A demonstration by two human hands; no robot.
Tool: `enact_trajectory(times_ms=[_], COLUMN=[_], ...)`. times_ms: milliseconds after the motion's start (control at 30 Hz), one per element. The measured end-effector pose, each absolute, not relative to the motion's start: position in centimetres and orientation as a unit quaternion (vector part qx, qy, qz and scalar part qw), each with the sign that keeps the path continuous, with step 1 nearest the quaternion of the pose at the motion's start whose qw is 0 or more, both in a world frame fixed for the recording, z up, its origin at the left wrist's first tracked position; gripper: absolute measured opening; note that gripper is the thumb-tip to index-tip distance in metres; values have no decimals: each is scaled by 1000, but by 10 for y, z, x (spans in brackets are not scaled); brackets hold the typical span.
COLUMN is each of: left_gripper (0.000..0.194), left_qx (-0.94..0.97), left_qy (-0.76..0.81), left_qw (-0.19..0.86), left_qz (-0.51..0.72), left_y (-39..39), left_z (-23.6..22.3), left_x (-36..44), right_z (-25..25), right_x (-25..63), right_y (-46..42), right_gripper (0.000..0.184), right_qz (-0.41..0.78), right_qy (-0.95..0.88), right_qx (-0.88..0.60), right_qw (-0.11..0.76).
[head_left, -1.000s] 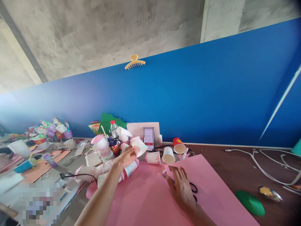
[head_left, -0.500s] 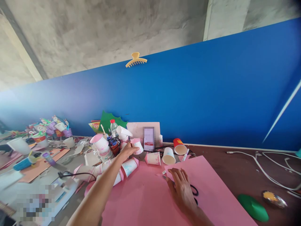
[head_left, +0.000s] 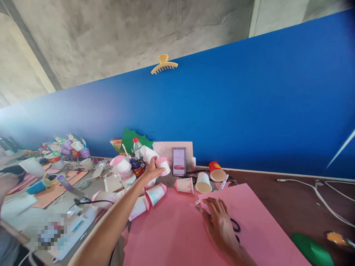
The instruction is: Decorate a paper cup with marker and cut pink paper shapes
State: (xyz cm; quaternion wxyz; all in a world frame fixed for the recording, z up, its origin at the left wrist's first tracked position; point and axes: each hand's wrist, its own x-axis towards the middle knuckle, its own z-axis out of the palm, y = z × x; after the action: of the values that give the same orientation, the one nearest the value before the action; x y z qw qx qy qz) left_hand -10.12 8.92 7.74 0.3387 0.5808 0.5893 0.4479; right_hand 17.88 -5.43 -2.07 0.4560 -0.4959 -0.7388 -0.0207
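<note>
Grasping a pink-topped cup, the left hand had thumb and fingers closed around its side, at the back of the table. Right hand lay palm down on a large pink sheet, over black-handled scissors; could not tell whether its fingers gripped them.

Just left of the held cup stood stacked cups, with a red-capped bottle and green paper behind. Right of the cup, a phone stood upright before a pale pink board.

Nearer the sheet, a blue-patterned cup and a pink-patterned cup lay on their sides. Beside the latter were a plain white cup and a red cup, openings facing the camera.

Farther out: white cable and green object on the right; decorated cups and another person's arm on the left. Yellow claw clip sat on the top edge of the blue partition.
</note>
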Motion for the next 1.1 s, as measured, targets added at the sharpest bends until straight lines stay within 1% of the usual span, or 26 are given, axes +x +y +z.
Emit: enact_trajectory(times_ms=[67, 200, 300, 400, 500, 600, 700, 833, 967, 1000, 1067, 1100], left_gripper=[83, 69, 63, 68, 80, 87, 91, 93, 84, 79, 73, 74], left_qx=[595, 606, 610, 619, 647, 665, 644, 608, 607, 606, 587, 567], left_qy=[583, 582, 576, 570, 555, 535, 530, 476, 349, 327, 303, 289], left_qw=[327, 292, 283, 293, 282, 287, 345, 491, 602, 622, 675, 704], left_qz=[446, 457, 464, 453, 440, 436, 430, 403, 384, 373, 329, 316], left_y=[83, 71, 63, 54, 46, 45, 48, 38, 3, -8, -28, -37], left_z=[86, 97, 98, 95, 93, 96, 101, 107, 102, 98, 86, 79], left_x=[-110, -122, -119, -108, -95, -87, -82, -71, -44, -36, -20, -13], right_z=[-23, -27, -29, -28, -27, -26, -28, -24, -8, -3, 4, 6], right_x=[179, 179, 180, 180, 180, 180, 180, 181, 185, 187, 193, 195], right_y=[-53, -51, -51, -52, -53, -53, -53, -53, -52, -51, -50, -49], right_gripper=[18, 20, 21, 22, 22, 21, 22, 27, 33, 35, 39, 42], right_qz=[-20, -31, -40, -46, -44, -41, -43, 3, 152, 195, 278, 317], right_qy=[-744, -748, -747, -743, -740, -741, -739, -717, -663, -645, -613, -601], right_qx=[-491, -482, -483, -486, -491, -490, -486, -482, -455, -449, -436, -427], right_qw=[452, 455, 456, 458, 457, 457, 466, 503, 574, 587, 597, 597])
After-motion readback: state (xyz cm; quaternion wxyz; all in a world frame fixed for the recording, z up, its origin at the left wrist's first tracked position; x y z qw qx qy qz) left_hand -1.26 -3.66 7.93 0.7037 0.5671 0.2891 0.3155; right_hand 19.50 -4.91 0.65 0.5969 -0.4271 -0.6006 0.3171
